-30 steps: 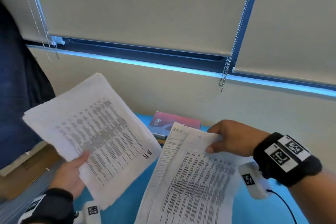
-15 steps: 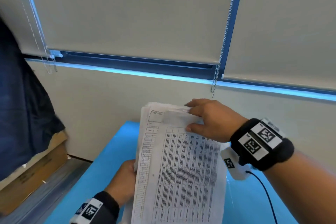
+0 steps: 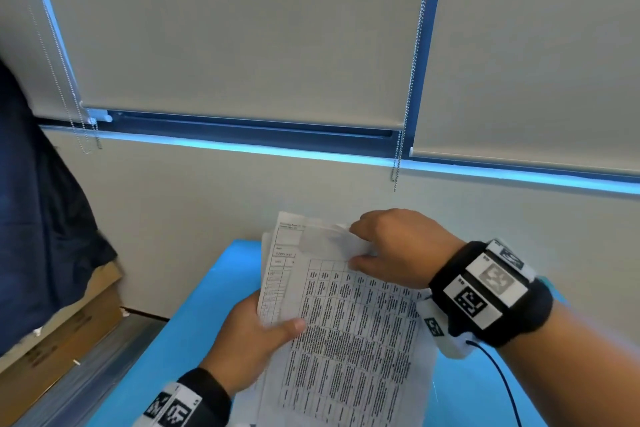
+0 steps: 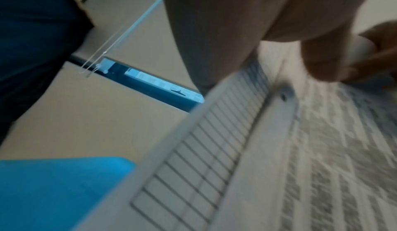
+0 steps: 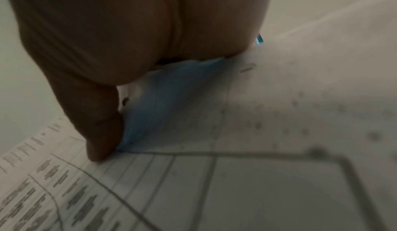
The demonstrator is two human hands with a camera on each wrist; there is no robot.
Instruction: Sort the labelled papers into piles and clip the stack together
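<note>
A stack of printed papers [image 3: 349, 333] with tables of text is held upright over the blue table [image 3: 180, 350]. My left hand [image 3: 252, 340] grips the stack's left edge, thumb on the front sheet. My right hand [image 3: 391, 250] pinches the top right corner, which is folded over. In the left wrist view the papers [image 4: 257, 149] fill the right side, blurred, with my thumb on them. In the right wrist view my right hand's thumb [image 5: 103, 141] presses the papers [image 5: 236, 175] at the folded corner. No clip is in view.
The wall with closed roller blinds [image 3: 242, 28] and bead chains [image 3: 398, 163] stands just behind the table. A dark blue cloth [image 3: 34, 218] hangs at the left above cardboard [image 3: 62, 329] on the floor.
One second ago each hand held a separate bundle. The two bundles have been brought together into one stack, and my left thumb has come round onto the front sheet.
</note>
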